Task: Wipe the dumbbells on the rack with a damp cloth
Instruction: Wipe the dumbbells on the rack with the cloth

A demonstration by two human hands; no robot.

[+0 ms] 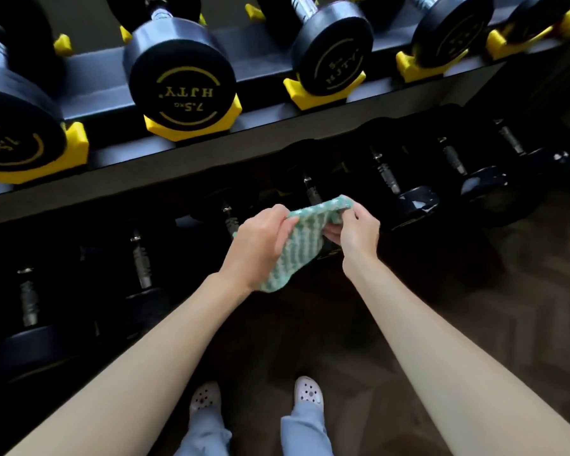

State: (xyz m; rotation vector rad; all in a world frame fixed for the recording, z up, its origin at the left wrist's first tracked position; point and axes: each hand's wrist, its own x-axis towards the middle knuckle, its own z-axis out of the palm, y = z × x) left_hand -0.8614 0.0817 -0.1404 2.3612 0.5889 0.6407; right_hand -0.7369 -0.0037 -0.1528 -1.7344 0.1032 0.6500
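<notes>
White clogs (305,394) and pale blue trouser legs (305,432) are standing on a dark herringbone floor (474,307) at the bottom of the view. Two bare forearms (145,357) are reaching forward from the lower corners. The left hand (257,248) is pinching the left edge of a green-and-white patterned cloth (298,238), fingers curled round the fabric. The right hand (359,232) is gripping the cloth's upper right corner, fingers curled underneath. The cloth is being held stretched between both hands in the air, its lower end hanging below the left hand. It is looking soft, nubbly and bunched; whether it is damp cannot be told. Just beyond the fingers, the lower-tier dumbbells (385,179) are lying in deep shadow. One chrome handle (312,191) is showing directly behind the cloth's top edge, its long axis running away from the person. Whether the cloth is touching it cannot be told. Both hands are sitting about equally near that handle, so the coming move is probably calling for a push forward and down. Farther off and higher, the upper rail (260,126) is carrying black round-headed dumbbells in yellow cradles (191,126). A 7.5 kg dumbbell (181,83) is sitting up and left of the left hand, and a 5 kg dumbbell (333,57) up and beyond the right.
</notes>
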